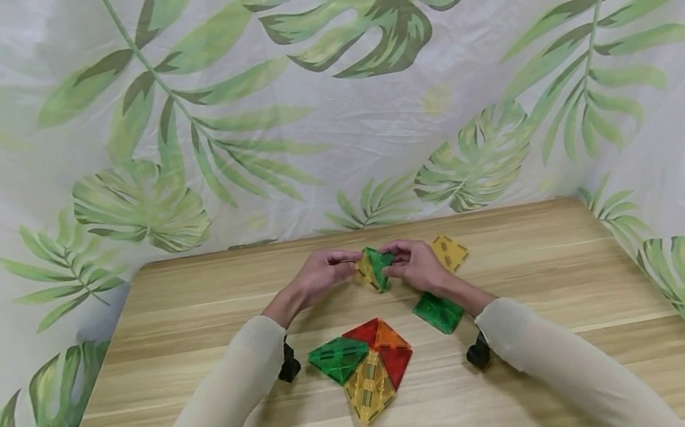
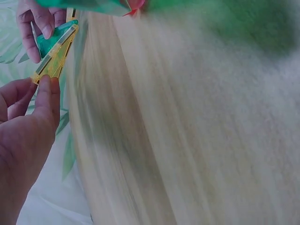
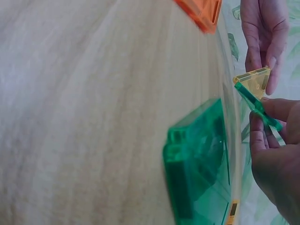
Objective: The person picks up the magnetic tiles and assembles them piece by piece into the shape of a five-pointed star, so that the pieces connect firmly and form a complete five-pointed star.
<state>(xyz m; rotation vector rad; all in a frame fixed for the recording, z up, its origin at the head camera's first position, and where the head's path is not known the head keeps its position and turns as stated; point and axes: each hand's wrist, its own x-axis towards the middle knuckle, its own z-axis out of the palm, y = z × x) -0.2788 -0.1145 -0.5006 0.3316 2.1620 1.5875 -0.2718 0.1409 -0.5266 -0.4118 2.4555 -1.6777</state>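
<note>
Near the far edge of the table, two magnetic tiles meet edge to edge at an angle, held up between the hands. My left hand (image 1: 319,275) pinches the yellow triangular magnetic tile (image 2: 57,62) between thumb and fingertips. The green triangular magnetic tile (image 1: 380,267) is gripped by my right hand (image 1: 418,266), thumb against fingers in the right wrist view. A flat green tile (image 1: 438,313) lies just below the right hand. Beyond that hand, yellow tiles (image 1: 451,253) rest on the wood.
In the middle of the wooden table (image 1: 192,291) lies a joined cluster of green (image 1: 339,357), red (image 1: 399,364), orange (image 1: 390,335) and yellow tiles (image 1: 370,390). A leaf-patterned cloth (image 1: 364,142) hangs behind the far edge.
</note>
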